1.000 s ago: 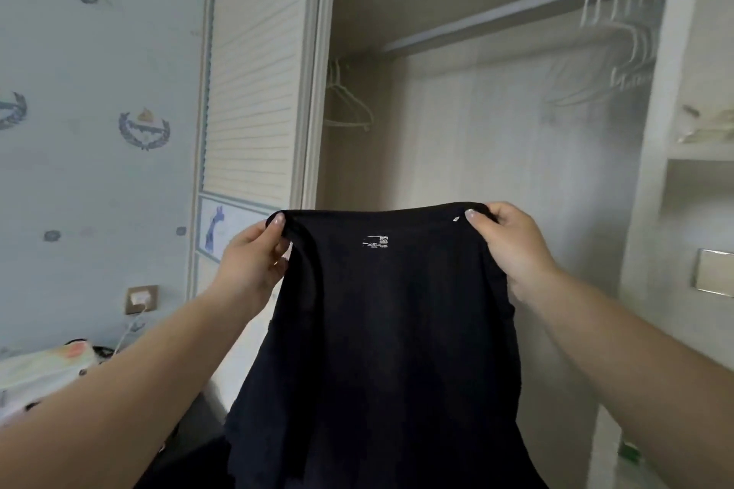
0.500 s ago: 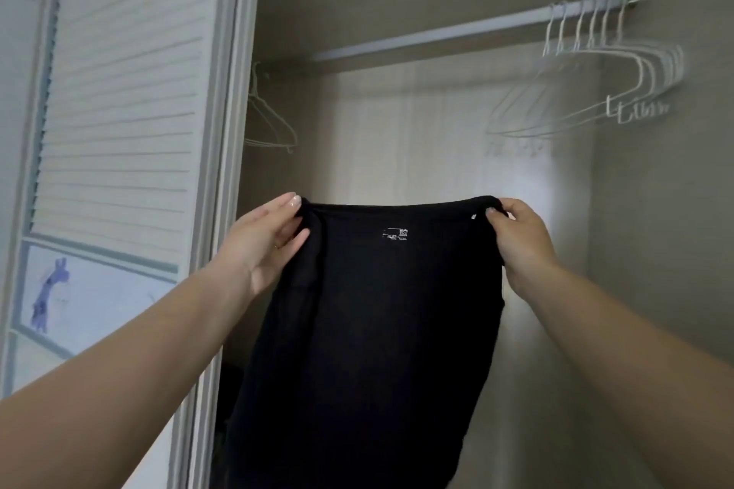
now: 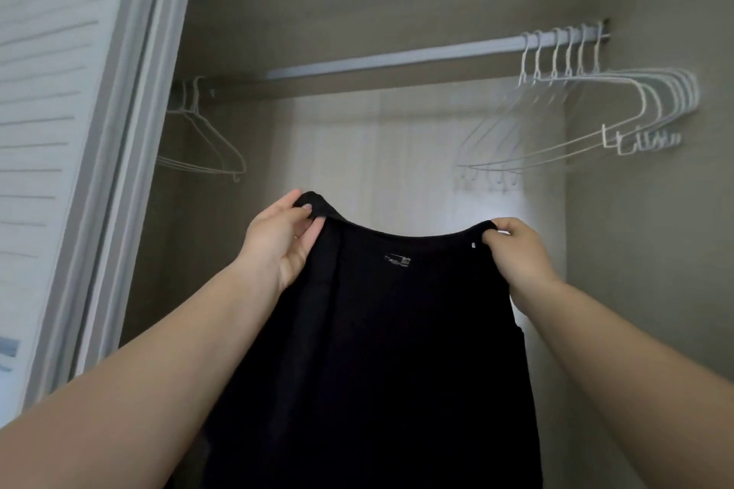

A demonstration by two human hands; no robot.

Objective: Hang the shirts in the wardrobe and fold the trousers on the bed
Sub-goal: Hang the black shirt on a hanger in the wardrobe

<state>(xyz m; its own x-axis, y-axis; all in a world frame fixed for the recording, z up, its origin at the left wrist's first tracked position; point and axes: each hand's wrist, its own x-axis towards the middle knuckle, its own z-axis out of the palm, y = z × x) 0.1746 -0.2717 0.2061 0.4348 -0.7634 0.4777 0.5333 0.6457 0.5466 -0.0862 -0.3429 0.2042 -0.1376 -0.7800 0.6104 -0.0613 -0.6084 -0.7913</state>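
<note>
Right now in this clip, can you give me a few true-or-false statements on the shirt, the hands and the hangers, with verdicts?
1. Both hands hold the black shirt by its top edge. True: the left hand and the right hand each pinch a corner.
2. The shirt is already on a hanger. False: it hangs from the hands alone, below the rail.
3. A bunch of white hangers hangs at the rail's right end. True.
4. The rail's left end is bare. False: a few hangers hang there.
5. The shirt is white. False: it is black.
</note>
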